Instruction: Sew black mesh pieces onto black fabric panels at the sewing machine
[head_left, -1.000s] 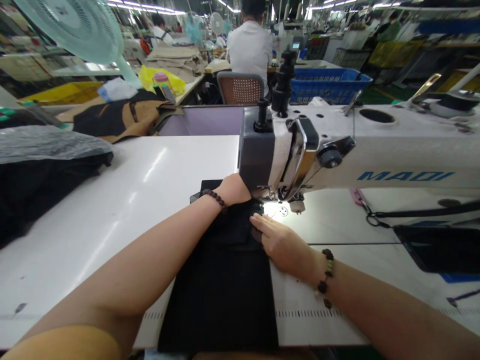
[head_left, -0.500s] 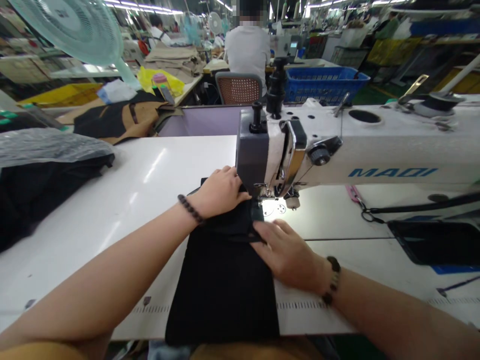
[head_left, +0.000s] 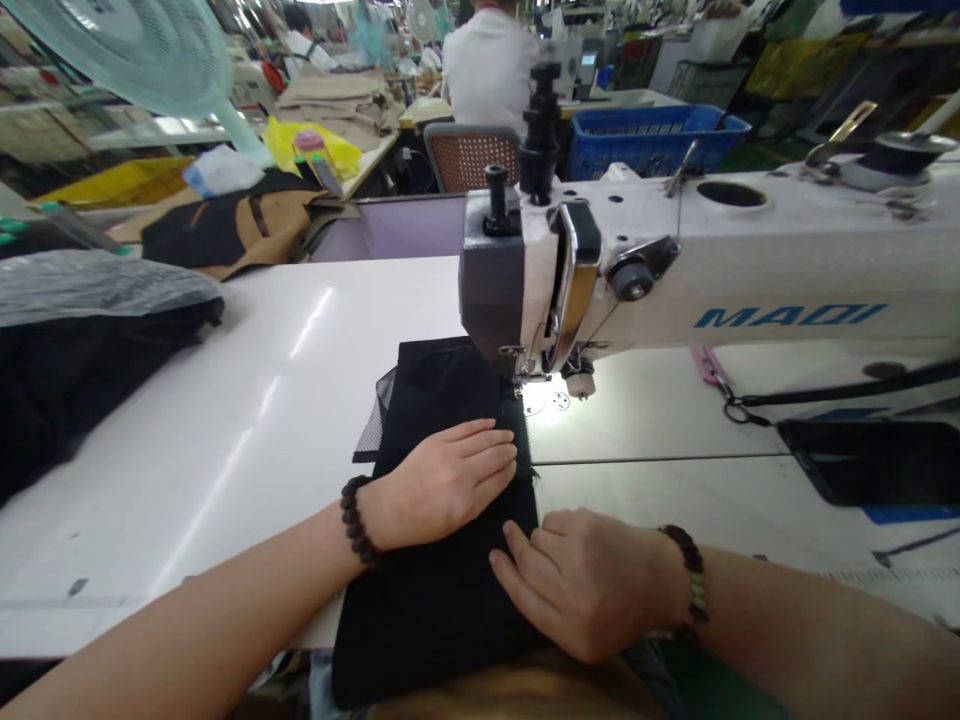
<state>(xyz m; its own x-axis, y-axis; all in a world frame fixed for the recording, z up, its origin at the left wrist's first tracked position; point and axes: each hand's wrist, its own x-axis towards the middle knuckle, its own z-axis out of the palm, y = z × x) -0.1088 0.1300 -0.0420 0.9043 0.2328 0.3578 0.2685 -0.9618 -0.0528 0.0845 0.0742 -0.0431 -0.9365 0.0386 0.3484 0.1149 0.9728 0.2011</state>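
Note:
A long black fabric piece (head_left: 442, 620) runs from under the presser foot (head_left: 517, 385) of a white sewing machine (head_left: 645, 290) to the table's front edge. A smaller black layer (head_left: 442, 380) lies on its far part, and a strip of black mesh (head_left: 373, 425) sticks out at the left. My left hand (head_left: 446, 480) rests flat on the fabric just in front of the foot, fingers stretched out. Closer to me, my right hand (head_left: 589, 575) has bent fingers at the fabric's right edge, with thumb and forefinger on top; some fingertips are hidden.
A phone-like black slab (head_left: 870, 460) and a strap with a pink clip (head_left: 705, 365) lie at right. Black cloth under clear plastic (head_left: 97, 290) is at left. Behind are a fan (head_left: 127, 60), a blue basket (head_left: 652, 140) and a seated person (head_left: 487, 65).
My left hand has come back from beside the machine head onto the fabric in front of the foot. My right hand has moved nearer to me along the fabric's edge. The camera view has shifted slightly.

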